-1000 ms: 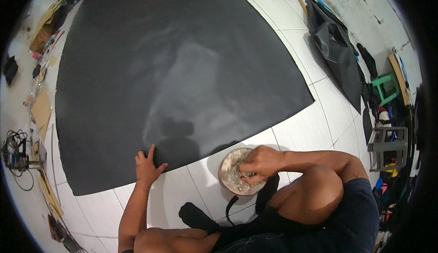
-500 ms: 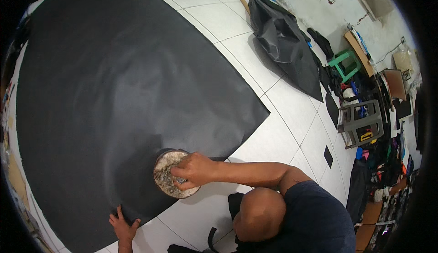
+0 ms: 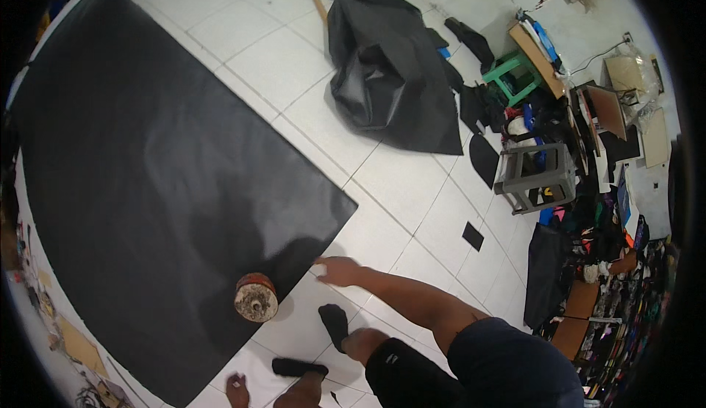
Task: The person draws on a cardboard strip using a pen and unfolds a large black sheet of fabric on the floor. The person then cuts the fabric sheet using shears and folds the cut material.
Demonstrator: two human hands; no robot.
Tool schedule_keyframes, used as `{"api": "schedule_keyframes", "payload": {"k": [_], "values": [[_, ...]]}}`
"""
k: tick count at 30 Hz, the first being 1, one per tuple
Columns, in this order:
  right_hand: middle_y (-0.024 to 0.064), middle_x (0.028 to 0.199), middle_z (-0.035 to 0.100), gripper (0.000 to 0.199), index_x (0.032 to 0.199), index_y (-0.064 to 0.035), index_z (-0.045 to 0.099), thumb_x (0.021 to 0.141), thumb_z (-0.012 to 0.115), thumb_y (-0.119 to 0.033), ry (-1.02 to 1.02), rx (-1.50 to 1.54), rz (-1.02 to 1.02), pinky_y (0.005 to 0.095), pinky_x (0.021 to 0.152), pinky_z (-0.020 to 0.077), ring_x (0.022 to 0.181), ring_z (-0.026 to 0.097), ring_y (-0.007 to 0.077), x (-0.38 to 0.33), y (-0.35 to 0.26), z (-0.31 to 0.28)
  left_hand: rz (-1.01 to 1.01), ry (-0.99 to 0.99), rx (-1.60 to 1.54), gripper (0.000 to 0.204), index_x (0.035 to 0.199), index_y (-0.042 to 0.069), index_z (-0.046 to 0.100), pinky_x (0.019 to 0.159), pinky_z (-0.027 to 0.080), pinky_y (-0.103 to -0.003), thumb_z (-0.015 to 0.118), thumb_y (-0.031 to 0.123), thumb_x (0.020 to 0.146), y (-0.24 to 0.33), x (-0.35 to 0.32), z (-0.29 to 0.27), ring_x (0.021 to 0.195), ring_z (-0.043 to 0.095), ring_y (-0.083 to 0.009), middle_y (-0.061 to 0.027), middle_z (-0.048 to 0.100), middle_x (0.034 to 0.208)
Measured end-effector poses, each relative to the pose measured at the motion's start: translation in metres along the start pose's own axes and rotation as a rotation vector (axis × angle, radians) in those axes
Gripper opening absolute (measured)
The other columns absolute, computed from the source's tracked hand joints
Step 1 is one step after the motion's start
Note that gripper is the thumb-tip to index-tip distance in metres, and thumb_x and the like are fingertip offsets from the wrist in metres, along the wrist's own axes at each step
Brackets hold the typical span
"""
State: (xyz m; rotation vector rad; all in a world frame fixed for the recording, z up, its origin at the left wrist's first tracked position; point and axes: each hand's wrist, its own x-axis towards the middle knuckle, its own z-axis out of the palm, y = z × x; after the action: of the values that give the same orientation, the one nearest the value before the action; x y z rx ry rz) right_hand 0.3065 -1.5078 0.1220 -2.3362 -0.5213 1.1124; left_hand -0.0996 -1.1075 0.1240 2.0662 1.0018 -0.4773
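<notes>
A large black sheet of smooth, leather-like material lies spread on the floor. Close to its near edge stands a squat round weight with a reddish-brown side, a worn speckled top and a small hub in the middle. My right hand is off the weight, beside the sheet's near edge, fingers apart and nothing seen in them. Low in the picture, just off the sheet, is my left hand; it is small and blurred, so its fingers cannot be made out clearly.
My feet in black socks are on the white tiles by the sheet. Beyond lies a crumpled black sheet. A grey stool, a green stool and a cluttered heap stand at the right. A small black scrap lies on the tiles.
My right hand has let go of the weight and moved right. My left hand has come off the sheet. The view has shifted, and my feet now show.
</notes>
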Motion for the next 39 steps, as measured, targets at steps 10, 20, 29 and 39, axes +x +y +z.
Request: {"api": "schedule_keyframes", "payload": {"k": [10, 20, 29, 39], "values": [[0.0180, 0.121, 0.061, 0.058, 0.120, -0.0034, 0.059, 0.087, 0.056, -0.051, 0.107, -0.040, 0.782, 0.0480, 0.095, 0.0468, 0.115, 0.057, 0.0361, -0.137, 0.127, -0.205, -0.015, -0.464, -0.575, 0.034, 0.120, 0.004, 0.060, 0.042, 0.044, -0.026, 0.061, 0.011, 0.086, 0.085, -0.091, -0.038, 0.049, 0.052, -0.0117, -0.0063, 0.064, 0.077], [0.0185, 0.103, 0.069, 0.066, 0.089, -0.0035, 0.073, 0.078, 0.060, -0.068, 0.381, 0.085, 0.842, 0.0447, 0.088, 0.0504, 0.098, 0.065, 0.0366, 0.030, 0.254, -0.377, -0.614, -0.038, -0.523, 0.033, 0.122, 0.005, 0.057, 0.058, 0.051, -0.030, 0.056, 0.020, 0.093, 0.344, -0.018, -0.076, 0.075, 0.062, -0.0200, -0.0091, 0.063, 0.092], [0.0214, 0.105, 0.067, 0.056, 0.119, 0.0024, 0.058, 0.089, 0.059, -0.044, 0.393, 0.453, 1.244, 0.0388, 0.072, 0.0557, 0.078, 0.070, 0.0255, 0.221, 0.366, -0.527, -0.834, -0.326, -0.257, 0.034, 0.123, 0.007, 0.057, 0.069, 0.053, -0.033, 0.055, 0.027, 0.095, 0.593, 0.019, 0.008, 0.087, 0.063, -0.0201, -0.0074, 0.062, 0.106], [0.0188, 0.084, 0.065, 0.027, 0.089, 0.0049, 0.060, 0.095, 0.050, -0.019, 1.383, 0.233, 0.724, 0.0406, 0.073, 0.0445, 0.080, 0.060, 0.0293, 0.153, 0.274, -0.812, -0.758, -0.238, -0.454, 0.044, 0.128, 0.008, 0.052, 0.070, 0.053, -0.036, 0.057, 0.037, 0.095, 0.733, 0.090, -0.062, 0.084, 0.064, -0.0209, -0.0079, 0.063, 0.103]]}}
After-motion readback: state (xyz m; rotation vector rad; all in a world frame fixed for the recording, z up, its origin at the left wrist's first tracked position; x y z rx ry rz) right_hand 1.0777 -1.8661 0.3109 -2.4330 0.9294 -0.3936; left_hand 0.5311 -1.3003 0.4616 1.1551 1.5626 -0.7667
